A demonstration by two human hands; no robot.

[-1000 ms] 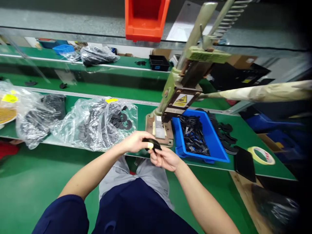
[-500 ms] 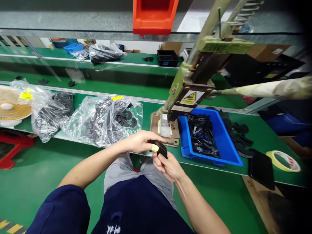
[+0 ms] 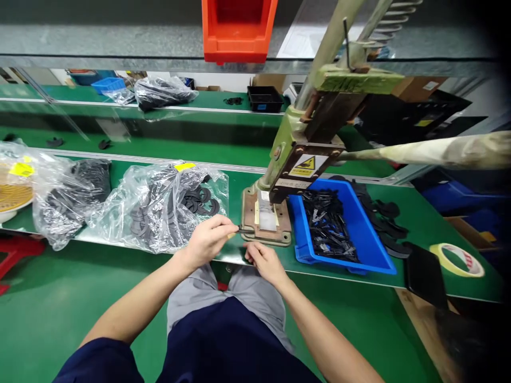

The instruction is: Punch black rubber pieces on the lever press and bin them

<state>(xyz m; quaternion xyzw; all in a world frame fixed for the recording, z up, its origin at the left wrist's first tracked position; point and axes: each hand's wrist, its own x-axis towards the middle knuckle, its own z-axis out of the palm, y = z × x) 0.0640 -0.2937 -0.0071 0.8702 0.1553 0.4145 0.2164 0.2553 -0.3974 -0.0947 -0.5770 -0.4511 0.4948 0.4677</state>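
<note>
My left hand [image 3: 211, 238] is closed in a pinch on a thin black piece [image 3: 246, 231], which points right over the front left corner of the press base [image 3: 284, 234]. Its exact kind is too small to tell. Just in front of that base, at the bench's front edge, my right hand [image 3: 265, 260] is curled with fingers bent inward; whatever they may hold is hidden. A green lever press [image 3: 293, 141] stands over the base, its ram above a pale plate [image 3: 266, 217].
To the right of the press, a blue bin [image 3: 379, 239] holds many small black parts. Clear bags [image 3: 159, 213] of dark curved pieces lie on the left. Tape [image 3: 457, 259] and a black flat object [image 3: 426, 274] are far right. The press handle [image 3: 431, 148] reaches out rightward.
Half a second ago both hands met around a black part in front of the press. They have since parted: the left moved left, and the right lowered its fingers at the bench edge.
</note>
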